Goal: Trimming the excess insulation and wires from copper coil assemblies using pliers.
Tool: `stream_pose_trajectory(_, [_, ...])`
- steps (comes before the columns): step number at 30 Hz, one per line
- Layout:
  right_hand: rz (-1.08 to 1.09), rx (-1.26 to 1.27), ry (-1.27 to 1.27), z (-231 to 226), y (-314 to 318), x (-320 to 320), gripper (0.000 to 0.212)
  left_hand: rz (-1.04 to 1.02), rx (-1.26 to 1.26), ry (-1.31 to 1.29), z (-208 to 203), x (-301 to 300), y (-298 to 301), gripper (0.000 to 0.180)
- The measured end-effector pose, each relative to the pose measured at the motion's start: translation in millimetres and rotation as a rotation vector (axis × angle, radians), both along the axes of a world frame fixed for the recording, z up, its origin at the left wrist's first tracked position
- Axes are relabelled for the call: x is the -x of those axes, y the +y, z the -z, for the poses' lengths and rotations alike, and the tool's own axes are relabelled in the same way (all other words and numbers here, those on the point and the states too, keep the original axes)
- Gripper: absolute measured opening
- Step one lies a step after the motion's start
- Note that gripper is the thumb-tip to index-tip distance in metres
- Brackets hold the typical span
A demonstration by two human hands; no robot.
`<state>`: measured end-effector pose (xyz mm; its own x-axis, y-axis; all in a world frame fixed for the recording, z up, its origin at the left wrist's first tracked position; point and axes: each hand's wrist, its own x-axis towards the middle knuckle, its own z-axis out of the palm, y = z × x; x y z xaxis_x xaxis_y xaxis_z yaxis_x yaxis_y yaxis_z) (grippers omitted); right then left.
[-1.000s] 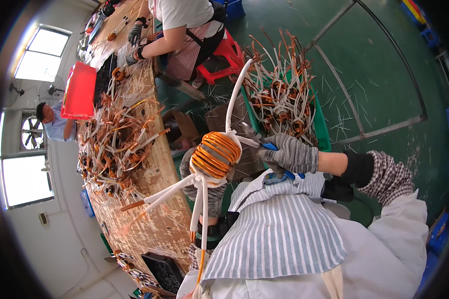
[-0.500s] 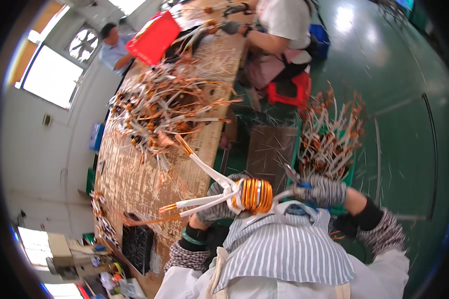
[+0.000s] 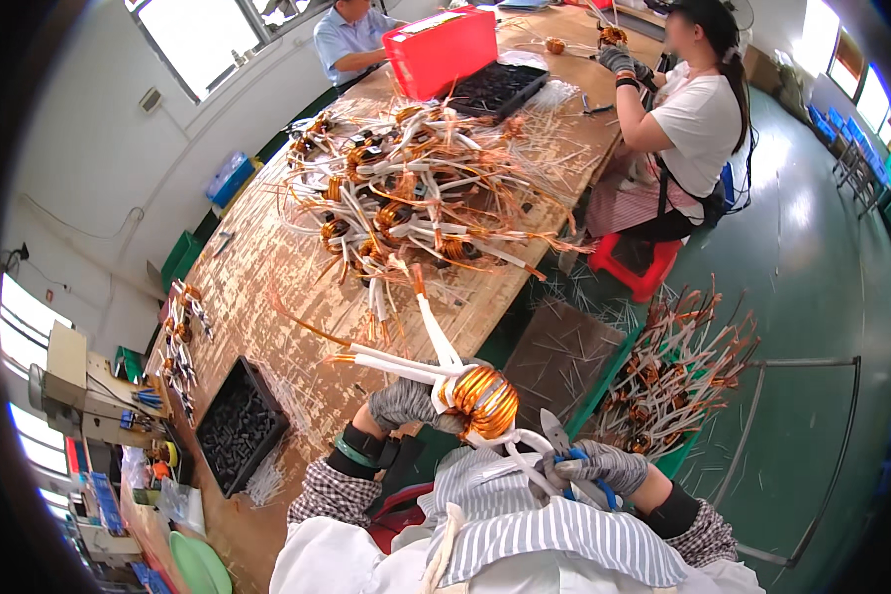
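Note:
My left hand, in a grey knit glove, grips a ring-shaped copper coil with white sleeved leads fanning out toward the wooden workbench. My right hand, also gloved, holds blue-handled cutters beside the coil, at one of its white leads. Both hands are in front of my striped apron. A large heap of similar coils lies in the middle of the bench.
A green crate of coils stands on the floor at my right. On the bench are a black tray, a red bin and a second black tray. One person sits at the bench's far right, another at its far end.
The view has swung upward and to the left, showing the whole bench. The coil has turned in my left hand, and my right hand with the cutters has dropped lower, near my apron.

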<state>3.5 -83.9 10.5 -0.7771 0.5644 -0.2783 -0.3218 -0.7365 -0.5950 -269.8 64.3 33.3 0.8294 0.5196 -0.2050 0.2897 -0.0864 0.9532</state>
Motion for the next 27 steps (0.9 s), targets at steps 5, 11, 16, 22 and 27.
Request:
stream_pose_trajectory(5, [-0.134,-0.310,-0.352,-60.0,49.4,20.2,0.032,-0.189,0.256,-0.323,-3.5,25.9,6.5,0.096])
stream_pose_trajectory(11, [-0.154,-0.463,-0.370,-72.0,69.5,50.1,0.029,-0.323,-0.175,0.452,-0.1,93.5,-14.9,0.082])
stream_pose_trajectory(16, [-0.315,-0.540,-0.331,-68.1,80.1,78.5,0.027,-0.348,-1.016,0.313,-71.1,88.4,-31.6,0.082])
stream_pose_trajectory(22, [-0.471,-0.472,-0.176,-68.9,88.5,79.8,0.035,0.169,-0.174,0.203,-6.6,91.0,-4.7,0.057])
stream_pose_trajectory(27, [-0.151,-0.600,-0.302,-54.8,116.5,-4.8,0.044,-0.070,-0.377,0.426,-33.0,122.5,-8.6,0.057])
